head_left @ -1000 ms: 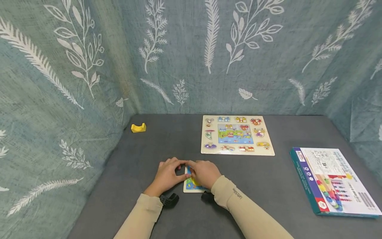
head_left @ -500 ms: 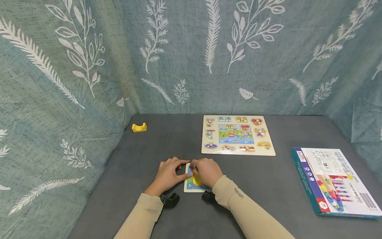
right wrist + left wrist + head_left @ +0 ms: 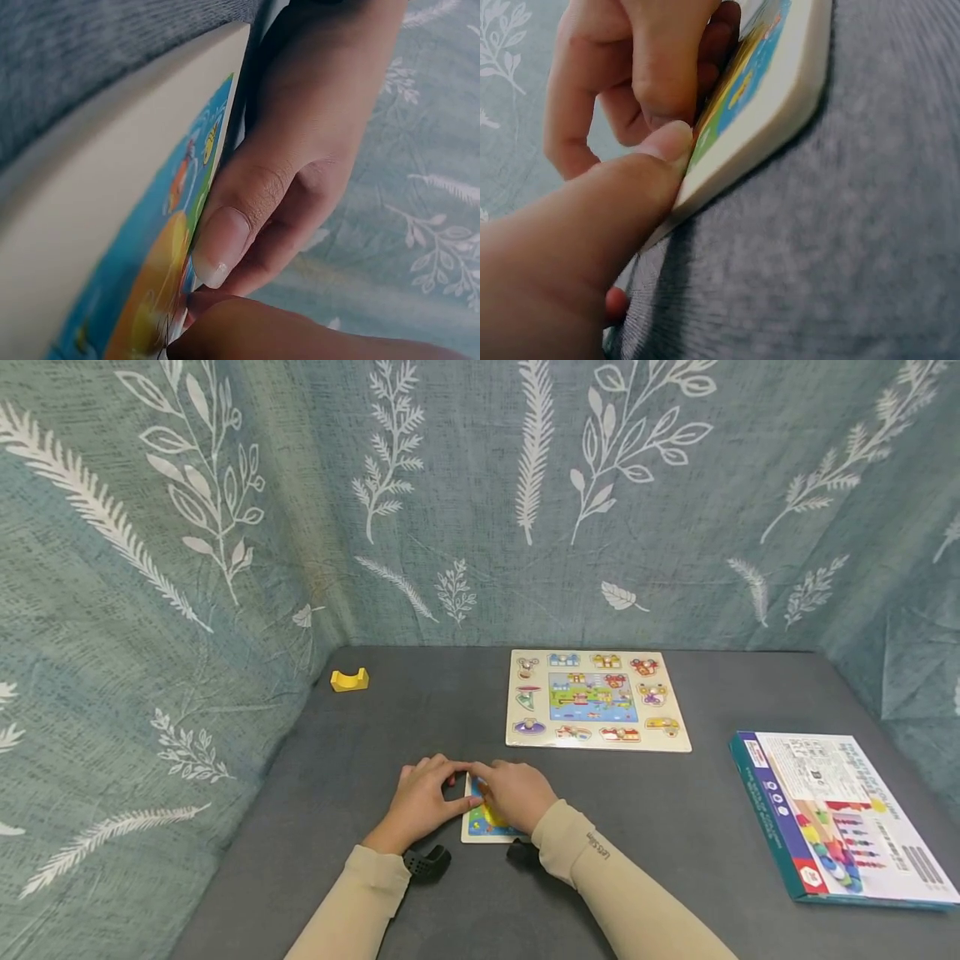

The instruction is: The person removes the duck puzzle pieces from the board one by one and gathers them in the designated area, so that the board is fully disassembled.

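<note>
A small picture puzzle board [image 3: 476, 837] lies on the table, with a pale rim, blue and green print and a yellow shape in its middle. My left hand [image 3: 427, 797] is at its left side: the thumb [image 3: 667, 146] presses the board's edge, and the index finger reaches to the far left corner. Over the board's right part is my right hand [image 3: 519, 795], with bent fingers. In the right wrist view its thumb [image 3: 225, 240] touches the printed face beside the yellow shape. Whether it pinches a piece is hidden by the fingers.
A larger peg puzzle board [image 3: 592, 739] lies farther back. At the right stands a flat teal and white box [image 3: 847, 818]. A yellow arched block [image 3: 349, 680] sits at the far left. A patterned curtain [image 3: 480, 502] borders the dark table [image 3: 405, 718].
Half a second ago the right hand's fingers were drawn slightly back from the board's far left corner; now the index finger reaches out toward it, near the left fingertip. The board stays put.
</note>
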Demonstrator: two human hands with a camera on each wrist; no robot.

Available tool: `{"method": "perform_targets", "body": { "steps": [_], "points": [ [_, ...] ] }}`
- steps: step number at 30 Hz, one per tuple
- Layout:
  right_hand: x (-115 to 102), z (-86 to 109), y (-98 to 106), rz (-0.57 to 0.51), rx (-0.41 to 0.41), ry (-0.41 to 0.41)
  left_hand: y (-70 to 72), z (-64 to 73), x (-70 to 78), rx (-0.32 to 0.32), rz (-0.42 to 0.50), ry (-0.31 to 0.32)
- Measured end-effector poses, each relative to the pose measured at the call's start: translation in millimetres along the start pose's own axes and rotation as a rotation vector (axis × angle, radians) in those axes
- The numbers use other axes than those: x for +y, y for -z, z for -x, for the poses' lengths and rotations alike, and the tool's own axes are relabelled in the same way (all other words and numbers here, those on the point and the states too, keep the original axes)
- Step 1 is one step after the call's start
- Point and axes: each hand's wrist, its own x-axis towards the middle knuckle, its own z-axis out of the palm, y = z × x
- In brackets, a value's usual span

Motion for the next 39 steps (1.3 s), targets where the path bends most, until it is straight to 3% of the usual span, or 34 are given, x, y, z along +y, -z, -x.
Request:
{"method": "perform_targets", "body": {
  "steps": [6, 11, 15, 21, 24, 27, 35, 39],
  "points": [
    [2.5, -2.7, -1.5, 0.001, -0.01, -0.034, 0.5, -0.5, -0.2, -0.007, -0.012, -0.009],
    [6.6, -3.8, -3.8, -0.097, -0.018, -0.091, 0.7, -0.3, -0.2, -0.021, -0.025, -0.014],
    [11.8, -3.1, -3.2, -0.254, 0.012, -0.113, 0.2, -1.1, -0.2, -0.016, -0.028, -0.018],
    [17.2, -2.6, 2.7, -0.574, 0.017, -0.162, -0.2, -0.1, -1.1, -0.019, -0.028, -0.005],
    [19.9, -3.5, 6.1, -0.664, 0.023, -0.199, -0.3, -1.3, -0.9, -0.012, -0.028, -0.008],
    [20.8, -2.4, 5.7, -0.665, 0.028, -0.222, -0.9, -0.4, -0.8, -0.012, -0.028, -0.011],
    [17.5, -1.5, 4.9, -0.399, 0.074, -0.116, -1.0, -0.1, -1.6, -0.007, -0.022, -0.017],
    [18.8, -0.7, 8.1, -0.543, 0.055, -0.13, -0.9, -0.2, -1.1, -0.009, -0.018, -0.015]
  ]
}}
